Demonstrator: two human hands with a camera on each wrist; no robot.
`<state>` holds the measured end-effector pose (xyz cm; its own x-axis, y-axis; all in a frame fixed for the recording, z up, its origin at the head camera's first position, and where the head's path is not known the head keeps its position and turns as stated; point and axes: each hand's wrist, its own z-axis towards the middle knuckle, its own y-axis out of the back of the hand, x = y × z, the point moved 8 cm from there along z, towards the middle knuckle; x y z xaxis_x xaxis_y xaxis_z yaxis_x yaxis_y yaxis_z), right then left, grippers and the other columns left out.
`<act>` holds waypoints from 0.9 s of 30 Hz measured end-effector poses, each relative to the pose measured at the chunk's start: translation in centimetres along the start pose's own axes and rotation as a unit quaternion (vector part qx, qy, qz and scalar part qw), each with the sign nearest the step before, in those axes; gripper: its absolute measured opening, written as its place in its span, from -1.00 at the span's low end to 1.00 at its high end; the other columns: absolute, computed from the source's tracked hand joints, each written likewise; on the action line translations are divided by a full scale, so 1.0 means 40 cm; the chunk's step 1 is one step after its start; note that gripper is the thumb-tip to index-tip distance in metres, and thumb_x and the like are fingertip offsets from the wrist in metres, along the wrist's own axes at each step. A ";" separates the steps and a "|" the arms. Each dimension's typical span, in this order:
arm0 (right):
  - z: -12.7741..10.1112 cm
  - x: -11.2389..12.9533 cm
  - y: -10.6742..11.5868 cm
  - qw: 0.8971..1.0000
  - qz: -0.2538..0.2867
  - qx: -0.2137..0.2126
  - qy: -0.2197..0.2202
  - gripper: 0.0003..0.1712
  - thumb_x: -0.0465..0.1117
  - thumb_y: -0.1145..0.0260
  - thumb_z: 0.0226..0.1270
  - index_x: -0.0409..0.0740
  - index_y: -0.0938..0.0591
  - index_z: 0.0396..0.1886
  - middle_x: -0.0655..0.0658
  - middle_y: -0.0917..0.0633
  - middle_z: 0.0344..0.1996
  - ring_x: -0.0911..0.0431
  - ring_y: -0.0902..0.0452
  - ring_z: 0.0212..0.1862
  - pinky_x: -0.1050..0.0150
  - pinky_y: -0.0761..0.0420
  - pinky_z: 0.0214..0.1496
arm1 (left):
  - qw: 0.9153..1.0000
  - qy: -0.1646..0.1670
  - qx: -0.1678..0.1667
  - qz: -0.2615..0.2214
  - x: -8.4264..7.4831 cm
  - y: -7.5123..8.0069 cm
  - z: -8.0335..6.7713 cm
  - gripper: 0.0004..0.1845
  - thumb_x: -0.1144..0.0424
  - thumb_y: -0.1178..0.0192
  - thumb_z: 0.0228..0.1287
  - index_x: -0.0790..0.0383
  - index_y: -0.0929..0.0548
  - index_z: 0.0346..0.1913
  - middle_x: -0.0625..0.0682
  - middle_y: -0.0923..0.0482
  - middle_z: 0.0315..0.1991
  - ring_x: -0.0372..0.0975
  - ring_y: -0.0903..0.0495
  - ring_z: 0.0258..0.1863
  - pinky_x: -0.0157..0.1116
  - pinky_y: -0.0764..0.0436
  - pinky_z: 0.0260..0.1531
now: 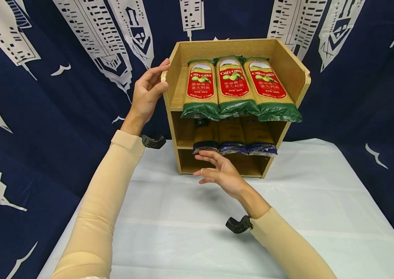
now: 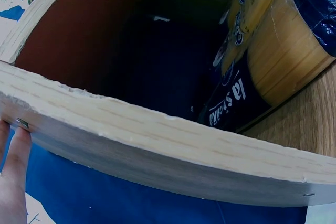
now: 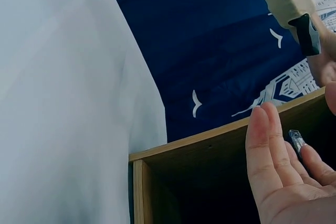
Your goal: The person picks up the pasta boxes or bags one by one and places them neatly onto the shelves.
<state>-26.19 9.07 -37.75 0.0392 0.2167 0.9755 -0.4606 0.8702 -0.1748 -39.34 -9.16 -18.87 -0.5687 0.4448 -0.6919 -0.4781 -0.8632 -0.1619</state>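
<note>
In the head view a small wooden shelf unit [image 1: 172,89] stands on the table. My left hand [image 1: 146,95] grips its left side panel, the thumb at the front edge and the fingers along the outer face; two fingers [image 2: 18,161] show against that panel in the left wrist view. My right hand [image 1: 221,174] is in front of the lower compartments, palm facing left, fingers loosely extended just below the leftmost spaghetti pack [image 1: 206,133] on the middle shelf. A bit of clear plastic [image 3: 296,140] shows by its fingers in the right wrist view.
Three spaghetti packs with red labels [image 1: 232,79] lie side by side on the top shelf, their green ends jutting over its edge. Two more blue-ended packs [image 1: 258,135] share the middle shelf. A white cloth [image 1: 169,232] covers the table; a navy patterned curtain [image 1: 235,19] hangs behind.
</note>
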 end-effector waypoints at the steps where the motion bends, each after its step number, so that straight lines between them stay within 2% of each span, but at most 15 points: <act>1: -0.004 -0.002 0.001 1.000 -0.005 -0.001 -0.001 -0.32 -0.45 -0.17 0.48 -0.28 -0.22 0.53 -0.29 -0.33 0.46 -0.02 -0.71 0.01 -0.02 -0.71 -0.03 | 1.000 -0.001 -0.001 -0.001 0.000 0.000 0.000 -0.57 0.30 -0.46 0.23 0.29 -0.66 0.15 0.20 -0.36 0.46 -0.06 -0.33 0.46 -0.06 -0.34 0.40; 4: -0.014 -0.006 0.005 1.000 -0.012 -0.005 -0.006 -0.32 -0.43 -0.19 0.48 -0.29 -0.22 0.52 -0.27 -0.34 0.45 -0.06 -0.71 0.03 -0.04 -0.71 -0.03 | 1.000 -0.005 -0.002 0.001 -0.002 -0.002 -0.002 -0.55 0.26 -0.48 0.22 0.29 -0.66 0.15 0.21 -0.36 0.46 -0.05 -0.33 0.46 -0.05 -0.33 0.40; 10: -0.037 -0.011 -0.001 1.000 -0.022 -0.004 -0.008 -0.35 -0.43 -0.22 0.46 -0.23 -0.29 0.49 -0.25 -0.38 0.43 -0.15 -0.69 0.06 -0.05 -0.71 -0.02 | 1.000 -0.012 -0.003 0.011 -0.004 -0.005 -0.006 -0.64 0.39 -0.33 0.32 0.28 -0.66 0.17 0.21 -0.34 0.47 -0.07 -0.33 0.46 -0.08 -0.34 0.40; 15: -0.062 -0.011 -0.013 0.999 -0.030 0.011 -0.007 -0.34 -0.41 -0.24 0.44 -0.24 -0.29 0.48 -0.26 -0.38 0.43 -0.18 -0.68 0.07 -0.07 -0.70 0.00 | 1.000 -0.008 -0.006 -0.002 -0.006 -0.010 -0.004 -0.65 0.43 -0.32 0.32 0.29 -0.66 0.16 0.22 -0.32 0.48 -0.09 -0.31 0.47 -0.10 -0.33 0.40; 20: -0.089 -0.019 -0.020 0.999 -0.041 0.024 -0.011 -0.35 -0.41 -0.25 0.43 -0.31 -0.29 0.47 -0.28 -0.39 0.43 -0.21 -0.68 0.06 -0.07 -0.69 0.01 | 1.000 -0.009 -0.010 -0.010 -0.005 -0.006 -0.004 -0.65 0.41 -0.37 0.30 0.28 -0.68 0.14 0.24 -0.31 0.48 -0.09 -0.32 0.47 -0.10 -0.34 0.40; 27: -0.117 -0.028 -0.014 0.998 -0.056 0.021 -0.018 -0.36 -0.39 -0.26 0.44 -0.35 -0.30 0.45 -0.32 -0.41 0.40 -0.22 -0.68 0.04 -0.04 -0.70 -0.01 | 1.000 -0.006 -0.014 0.012 0.000 -0.006 -0.012 -0.59 0.33 -0.38 0.31 0.28 -0.65 0.20 0.21 -0.30 0.49 -0.09 -0.32 0.47 -0.09 -0.35 0.39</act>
<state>-21.80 10.40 -39.36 0.0599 0.1022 0.9930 -0.4915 0.8688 -0.0597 -38.91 -9.08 -19.15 -0.5879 0.4273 -0.6868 -0.4452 -0.8799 -0.1663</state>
